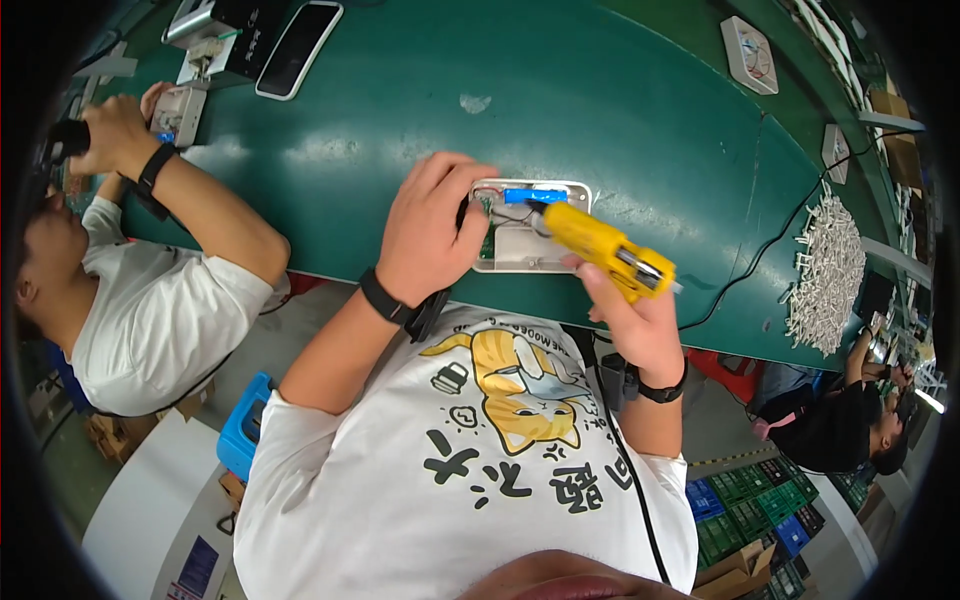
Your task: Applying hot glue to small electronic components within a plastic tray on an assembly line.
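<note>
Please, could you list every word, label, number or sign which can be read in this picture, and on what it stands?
I don't copy wording; this is where print stands.
Wearer's white T-shirt: large, dark lettering around an orange cat drawing; legible.
Black box: small pale characters, too small to read surely.
Dark label at lower left: too small to read.
Yellow tool in the right hand: no print that I can make out.
</note>
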The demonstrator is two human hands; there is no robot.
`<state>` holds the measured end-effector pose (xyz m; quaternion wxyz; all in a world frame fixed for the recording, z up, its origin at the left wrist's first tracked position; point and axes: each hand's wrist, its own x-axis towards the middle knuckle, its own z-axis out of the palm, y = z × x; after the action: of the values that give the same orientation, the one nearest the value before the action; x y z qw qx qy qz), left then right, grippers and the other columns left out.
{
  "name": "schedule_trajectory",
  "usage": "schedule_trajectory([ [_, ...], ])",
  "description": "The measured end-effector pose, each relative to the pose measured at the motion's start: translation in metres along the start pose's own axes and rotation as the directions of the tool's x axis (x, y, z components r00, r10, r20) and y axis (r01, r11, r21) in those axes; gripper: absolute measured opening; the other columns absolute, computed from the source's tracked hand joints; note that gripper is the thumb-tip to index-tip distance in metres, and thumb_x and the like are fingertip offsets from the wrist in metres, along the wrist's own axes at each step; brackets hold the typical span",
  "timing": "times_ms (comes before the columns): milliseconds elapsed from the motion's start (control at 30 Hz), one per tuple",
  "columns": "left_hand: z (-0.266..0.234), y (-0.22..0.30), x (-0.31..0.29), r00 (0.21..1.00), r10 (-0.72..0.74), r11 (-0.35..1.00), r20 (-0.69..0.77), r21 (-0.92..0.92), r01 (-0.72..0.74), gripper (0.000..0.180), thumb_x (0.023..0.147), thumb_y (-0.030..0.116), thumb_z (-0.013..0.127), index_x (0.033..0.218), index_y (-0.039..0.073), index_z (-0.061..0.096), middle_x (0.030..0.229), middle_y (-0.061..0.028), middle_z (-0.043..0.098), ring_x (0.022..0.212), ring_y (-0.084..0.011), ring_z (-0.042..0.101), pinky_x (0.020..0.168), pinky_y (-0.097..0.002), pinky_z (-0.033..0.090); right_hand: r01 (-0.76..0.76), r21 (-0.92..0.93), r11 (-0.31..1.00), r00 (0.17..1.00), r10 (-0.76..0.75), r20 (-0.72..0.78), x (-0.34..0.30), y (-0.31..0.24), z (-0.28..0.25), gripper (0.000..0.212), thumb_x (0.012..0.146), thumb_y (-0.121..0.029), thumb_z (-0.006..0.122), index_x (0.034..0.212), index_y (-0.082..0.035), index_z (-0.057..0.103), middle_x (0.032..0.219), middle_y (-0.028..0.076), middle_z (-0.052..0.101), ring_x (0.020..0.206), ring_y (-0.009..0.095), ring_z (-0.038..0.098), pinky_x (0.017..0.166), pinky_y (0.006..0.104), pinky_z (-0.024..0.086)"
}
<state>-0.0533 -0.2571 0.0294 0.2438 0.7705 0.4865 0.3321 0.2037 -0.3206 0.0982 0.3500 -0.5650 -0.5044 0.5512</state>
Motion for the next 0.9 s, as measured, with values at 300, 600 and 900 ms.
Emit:
schedule_trajectory([
  [300,0.010,-0.017,0.041,0.962,-0.269,0.891,0.046,-0.368,0.267,0.038,0.092,-0.005,0.058,0.128,-0.002,0.070,0.119,-0.0128,0.070,0.076,-0.0165,0.069,0.069,-0.0316,0.056,0.271,0.519,0.811,0.925,-0.070,-0.373,-0.026,0.097,-0.057,0.026,0.113,-0.026,0.057,0.110,-0.001,0.059,0.110,0.021,0.072,0.059,0.017,0.059,0.059,0.0347,0.054],
  [600,0.069,-0.014,0.122,0.934,-0.190,0.826,-0.302,-0.563,-0.014,0.024,0.107,0.001,0.057,0.127,-0.003,0.070,0.130,-0.0125,0.069,0.104,-0.0202,0.074,0.088,-0.0328,0.059,0.370,0.491,0.789,0.886,-0.140,-0.443,-0.021,0.110,-0.057,0.026,0.114,-0.027,0.055,0.113,-0.001,0.058,0.110,0.021,0.071,0.058,0.017,0.056,0.058,0.0360,0.052],
  [900,0.032,-0.055,0.164,0.993,-0.035,0.968,-0.117,-0.251,0.005,0.020,0.112,0.016,0.058,0.106,0.002,0.072,0.119,-0.0144,0.073,0.107,-0.0282,0.074,0.097,-0.0391,0.057,0.401,0.506,0.764,0.877,-0.161,-0.452,-0.016,0.113,-0.060,0.023,0.115,-0.023,0.054,0.113,-0.001,0.058,0.110,0.020,0.070,0.059,0.016,0.054,0.059,0.0360,0.052],
])
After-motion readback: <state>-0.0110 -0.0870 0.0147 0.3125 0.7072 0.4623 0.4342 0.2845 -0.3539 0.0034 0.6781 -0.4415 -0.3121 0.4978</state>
